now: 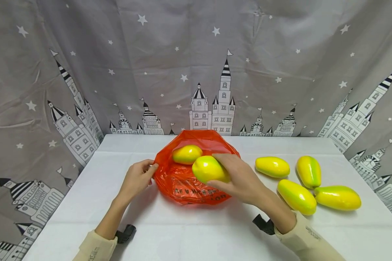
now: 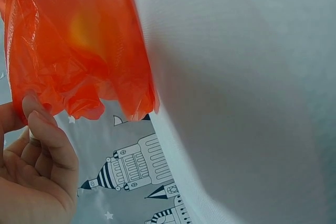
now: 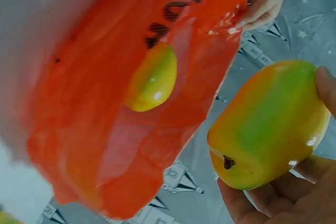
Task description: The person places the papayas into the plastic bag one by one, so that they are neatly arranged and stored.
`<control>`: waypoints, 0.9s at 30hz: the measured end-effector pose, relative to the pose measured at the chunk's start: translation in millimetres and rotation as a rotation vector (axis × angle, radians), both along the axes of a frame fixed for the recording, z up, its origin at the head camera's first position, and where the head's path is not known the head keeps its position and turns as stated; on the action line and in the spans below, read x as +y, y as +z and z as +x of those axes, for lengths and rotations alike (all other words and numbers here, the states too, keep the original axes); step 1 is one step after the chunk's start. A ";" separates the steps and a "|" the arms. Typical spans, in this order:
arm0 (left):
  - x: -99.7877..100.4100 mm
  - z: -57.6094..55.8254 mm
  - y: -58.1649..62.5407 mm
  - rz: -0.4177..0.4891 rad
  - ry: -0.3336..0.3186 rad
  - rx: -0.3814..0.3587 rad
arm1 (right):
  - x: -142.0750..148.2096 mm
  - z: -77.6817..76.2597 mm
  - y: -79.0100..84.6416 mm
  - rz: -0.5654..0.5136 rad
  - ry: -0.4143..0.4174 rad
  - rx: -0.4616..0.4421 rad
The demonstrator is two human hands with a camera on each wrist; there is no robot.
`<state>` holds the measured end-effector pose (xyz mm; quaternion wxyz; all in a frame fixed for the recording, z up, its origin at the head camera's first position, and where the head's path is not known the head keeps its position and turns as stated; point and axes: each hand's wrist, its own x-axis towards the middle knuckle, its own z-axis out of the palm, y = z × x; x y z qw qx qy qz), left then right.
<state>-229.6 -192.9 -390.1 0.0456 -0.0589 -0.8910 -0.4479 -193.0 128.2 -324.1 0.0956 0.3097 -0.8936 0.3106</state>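
Note:
A red plastic bag (image 1: 189, 188) with dark lettering lies on the table, its mouth spread wide. One yellow-green mango (image 1: 187, 154) rests inside it and also shows in the right wrist view. The left hand (image 1: 139, 179) pinches the bag's left rim between thumb and fingers, as the left wrist view (image 2: 39, 156) confirms for this hand. Over the bag's mouth, the right hand (image 1: 236, 177) grips a second mango (image 1: 209, 169), thumb on one side and fingers on the other. A dark stem end on this held mango (image 3: 268, 124) faces the right wrist camera.
Several more mangoes lie to the right of the bag, among them one mango (image 1: 272, 166) nearest it and another mango (image 1: 338, 198) farthest right. The white-covered table (image 1: 209, 232) ends at a grey curtain (image 1: 170, 54) printed with castles and stars.

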 end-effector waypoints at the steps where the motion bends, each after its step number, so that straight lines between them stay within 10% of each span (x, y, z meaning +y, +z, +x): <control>1: 0.0 0.0 0.2 0.002 0.000 0.000 | -2.5 -0.4 1.5 0.006 0.006 0.001; 27: 2.0 -0.3 1.7 -0.004 0.006 -0.013 | -50.9 -32.6 17.3 0.191 0.035 -0.083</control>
